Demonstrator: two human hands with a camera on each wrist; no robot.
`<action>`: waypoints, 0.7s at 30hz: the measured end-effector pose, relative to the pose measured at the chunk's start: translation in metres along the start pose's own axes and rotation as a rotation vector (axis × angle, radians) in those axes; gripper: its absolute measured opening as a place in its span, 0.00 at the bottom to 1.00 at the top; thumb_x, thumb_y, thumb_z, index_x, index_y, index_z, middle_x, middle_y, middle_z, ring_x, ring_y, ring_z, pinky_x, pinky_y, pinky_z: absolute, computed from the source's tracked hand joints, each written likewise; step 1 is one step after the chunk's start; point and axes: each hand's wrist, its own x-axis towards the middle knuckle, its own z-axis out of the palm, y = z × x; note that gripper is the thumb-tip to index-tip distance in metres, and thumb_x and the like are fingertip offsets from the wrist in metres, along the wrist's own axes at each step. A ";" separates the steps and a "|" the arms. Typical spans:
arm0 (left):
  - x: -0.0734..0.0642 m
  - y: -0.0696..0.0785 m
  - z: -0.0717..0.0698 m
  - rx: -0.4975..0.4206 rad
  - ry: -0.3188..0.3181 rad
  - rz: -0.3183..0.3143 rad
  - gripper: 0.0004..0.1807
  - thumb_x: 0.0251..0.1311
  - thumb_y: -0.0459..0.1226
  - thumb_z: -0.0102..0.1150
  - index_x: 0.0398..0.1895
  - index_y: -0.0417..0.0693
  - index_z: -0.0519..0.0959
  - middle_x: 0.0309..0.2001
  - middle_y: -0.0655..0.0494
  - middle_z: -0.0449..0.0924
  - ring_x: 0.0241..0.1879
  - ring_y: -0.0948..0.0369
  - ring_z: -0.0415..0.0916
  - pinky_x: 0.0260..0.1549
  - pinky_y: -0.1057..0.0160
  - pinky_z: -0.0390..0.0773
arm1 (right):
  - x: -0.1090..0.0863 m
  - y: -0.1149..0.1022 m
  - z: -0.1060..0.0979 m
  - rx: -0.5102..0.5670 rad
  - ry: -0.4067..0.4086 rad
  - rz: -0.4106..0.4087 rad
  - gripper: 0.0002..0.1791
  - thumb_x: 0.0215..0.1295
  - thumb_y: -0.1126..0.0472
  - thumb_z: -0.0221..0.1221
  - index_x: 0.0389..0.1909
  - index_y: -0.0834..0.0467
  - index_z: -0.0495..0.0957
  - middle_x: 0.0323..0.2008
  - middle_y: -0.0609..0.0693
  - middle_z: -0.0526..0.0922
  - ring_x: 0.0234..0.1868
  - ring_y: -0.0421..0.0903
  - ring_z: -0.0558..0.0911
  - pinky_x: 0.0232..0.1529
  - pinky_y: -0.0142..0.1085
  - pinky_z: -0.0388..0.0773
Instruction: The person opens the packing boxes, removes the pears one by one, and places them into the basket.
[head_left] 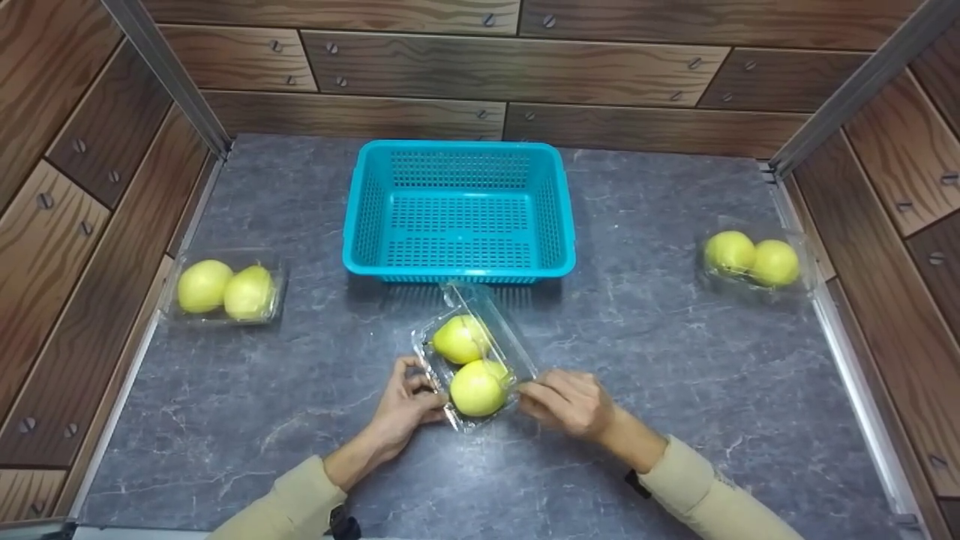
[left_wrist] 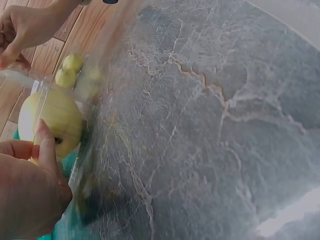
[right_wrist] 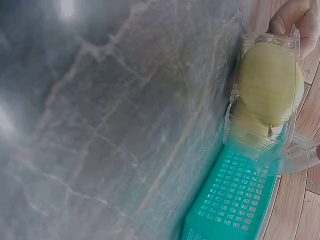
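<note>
In front of the basket, a clear plastic clamshell box [head_left: 517, 346] lies at a slant with its hinged lid raised on the right side. Two yellow-green pears [head_left: 461, 339] sit inside, one behind the other. My left hand [head_left: 403, 401] grips the box's left wall near its front corner; in the left wrist view its thumb and finger pinch the clear edge beside the nearer pear [left_wrist: 60, 117]. With curled fingers, my right hand [head_left: 568, 400] pinches the lid's front end. The right wrist view shows the box's clear side [right_wrist: 235, 107] and the lid swung out from it.
A turquoise perforated basket [head_left: 459, 271] with nothing in it stands behind the box, close to its far end. Clear boxes holding two pears each lie at the far left [head_left: 204, 286] and far right [head_left: 775, 262]. Wood-patterned walls [head_left: 420, 67] enclose the grey marbled table [head_left: 300, 420].
</note>
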 end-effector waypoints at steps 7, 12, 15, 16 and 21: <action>0.000 0.004 0.001 0.022 0.013 -0.001 0.31 0.57 0.19 0.62 0.56 0.43 0.57 0.39 0.53 0.73 0.32 0.62 0.81 0.36 0.61 0.91 | -0.004 -0.004 -0.005 0.024 0.029 0.087 0.11 0.68 0.70 0.62 0.25 0.67 0.85 0.21 0.53 0.84 0.18 0.41 0.81 0.21 0.25 0.82; 0.001 0.007 -0.001 0.054 -0.028 0.000 0.31 0.57 0.19 0.61 0.57 0.42 0.57 0.41 0.52 0.73 0.32 0.63 0.80 0.35 0.61 0.90 | -0.005 -0.007 -0.008 0.015 0.067 0.148 0.12 0.67 0.71 0.61 0.23 0.67 0.83 0.20 0.55 0.84 0.17 0.43 0.81 0.21 0.26 0.82; 0.002 0.007 -0.003 0.076 -0.050 -0.002 0.30 0.58 0.19 0.61 0.57 0.42 0.57 0.42 0.52 0.73 0.31 0.64 0.79 0.34 0.62 0.90 | -0.006 -0.008 -0.010 0.010 0.104 0.178 0.12 0.66 0.71 0.61 0.21 0.67 0.83 0.19 0.56 0.84 0.16 0.45 0.81 0.20 0.26 0.82; 0.002 0.008 -0.003 0.080 -0.055 -0.004 0.30 0.58 0.19 0.61 0.57 0.42 0.57 0.42 0.52 0.73 0.31 0.64 0.79 0.34 0.62 0.90 | -0.007 -0.009 -0.011 0.008 0.108 0.188 0.12 0.66 0.71 0.61 0.21 0.67 0.82 0.19 0.56 0.84 0.16 0.45 0.81 0.21 0.27 0.83; 0.004 0.009 -0.006 0.092 -0.061 -0.007 0.30 0.57 0.19 0.61 0.56 0.42 0.57 0.42 0.50 0.74 0.31 0.63 0.80 0.33 0.63 0.90 | -0.010 -0.011 -0.015 0.012 0.122 0.222 0.13 0.66 0.70 0.62 0.20 0.68 0.81 0.18 0.56 0.83 0.16 0.45 0.80 0.20 0.27 0.82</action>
